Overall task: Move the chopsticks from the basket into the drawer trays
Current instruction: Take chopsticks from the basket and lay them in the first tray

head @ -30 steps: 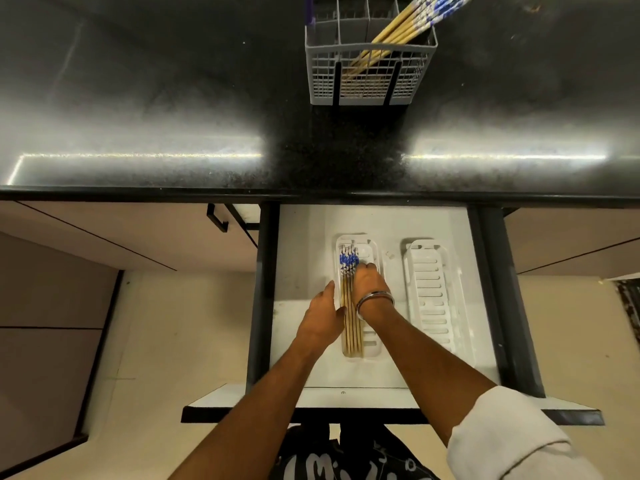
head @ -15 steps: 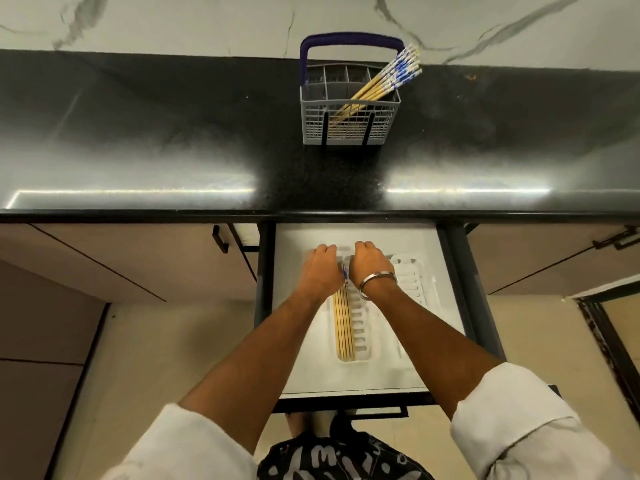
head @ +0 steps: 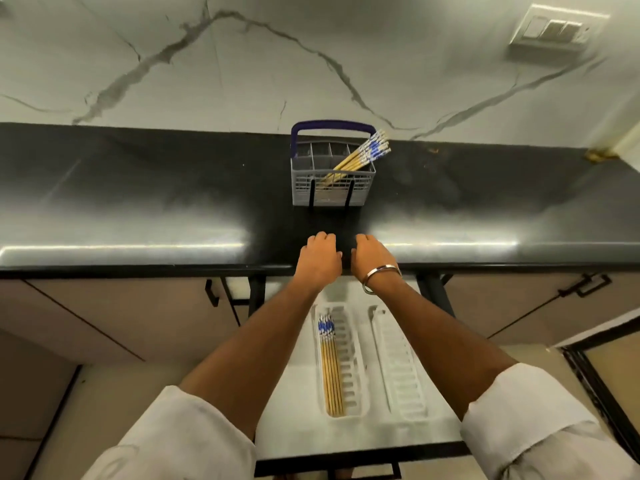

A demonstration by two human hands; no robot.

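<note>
Chopsticks [head: 360, 156] lean in the basket [head: 332, 188] beyond both empty, loosely open hands: left hand [head: 320, 259], right hand [head: 372, 259].

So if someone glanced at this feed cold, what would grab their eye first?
Probably the two bare hands, left hand and right hand, empty and side by side over the black counter's front edge. Behind them stands the grey basket with its blue-tipped chopsticks leaning right. Below, in the open drawer, a bundle of chopsticks lies in the left tray; the right tray is empty.
</note>
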